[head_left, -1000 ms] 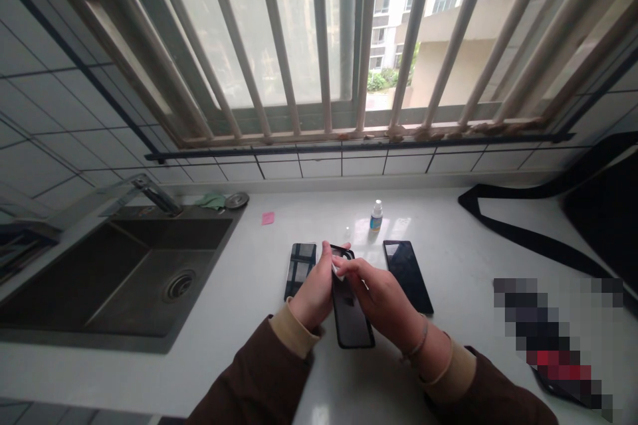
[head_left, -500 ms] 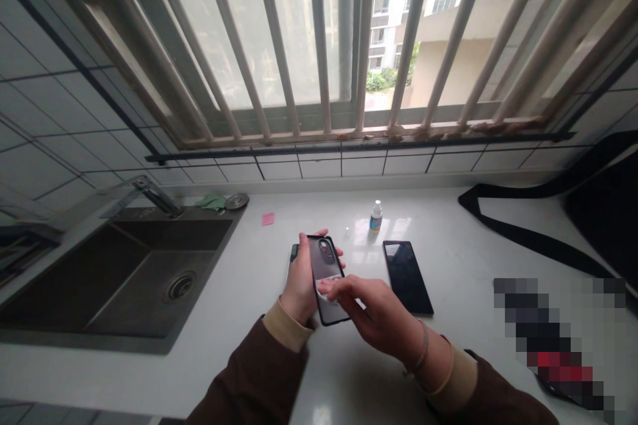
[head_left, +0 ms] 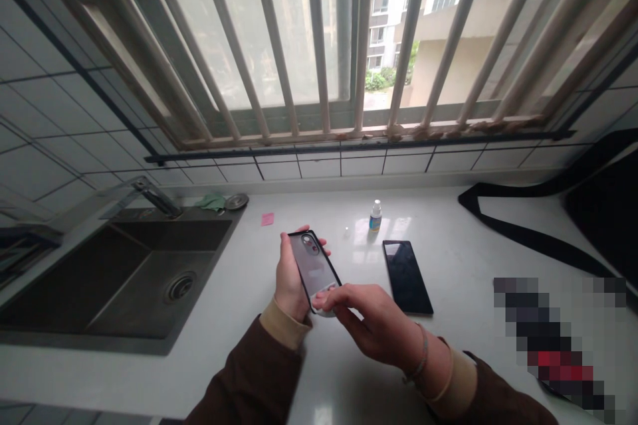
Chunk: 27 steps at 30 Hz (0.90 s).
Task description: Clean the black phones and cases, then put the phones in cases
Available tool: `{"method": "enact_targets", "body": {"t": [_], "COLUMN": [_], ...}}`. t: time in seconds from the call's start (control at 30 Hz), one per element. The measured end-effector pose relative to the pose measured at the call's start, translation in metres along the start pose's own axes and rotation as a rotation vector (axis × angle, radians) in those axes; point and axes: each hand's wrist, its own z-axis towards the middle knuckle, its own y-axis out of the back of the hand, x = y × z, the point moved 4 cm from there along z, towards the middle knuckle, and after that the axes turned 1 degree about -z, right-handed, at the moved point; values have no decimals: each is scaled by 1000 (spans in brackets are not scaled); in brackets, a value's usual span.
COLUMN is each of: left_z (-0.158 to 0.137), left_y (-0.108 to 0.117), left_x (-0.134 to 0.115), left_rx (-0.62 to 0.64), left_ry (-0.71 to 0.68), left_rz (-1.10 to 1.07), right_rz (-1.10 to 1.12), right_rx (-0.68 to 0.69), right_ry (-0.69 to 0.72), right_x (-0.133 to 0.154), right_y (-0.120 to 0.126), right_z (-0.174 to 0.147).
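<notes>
Case (head_left: 315, 271) mid-frame, top leaning left. Right hand (head_left: 373, 319) in from lower right, palm down, fingers together holding wipe (head_left: 329, 313) against case's lower end. Left hand (head_left: 290, 279) cups case, thumb along left edge, fingers wrapped behind. Vs 0.5 s ago: case shifted left, wipe lower on it.

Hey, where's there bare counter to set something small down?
Left, the counter between the sink and left hand is free; so, right, is the patch between the dark tablet and black strap. The middle's crowded: right hand, phone case, with a small bottle beyond.
</notes>
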Motion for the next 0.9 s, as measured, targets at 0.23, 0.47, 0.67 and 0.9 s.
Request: {"method": "enact_targets", "body": {"t": [0.23, 0.47, 0.67, 0.9], "left_z": [1, -4, -6, -15], "left_y": [-1, -5, -6, -10], "left_x": [2, 11, 23, 45], "left_rx": [-24, 27, 129, 231], "left_ry": [82, 163, 204, 272], "left_rz": [7, 33, 96, 103], "right_rz": [-129, -210, -239, -329], "right_rx": [37, 17, -28, -139], "right_ry": [-9, 6, 17, -55], "right_x": [-11, -15, -20, -35], "right_y": [-7, -7, -7, 1], "right_z": [-1, -2, -2, -2]}}
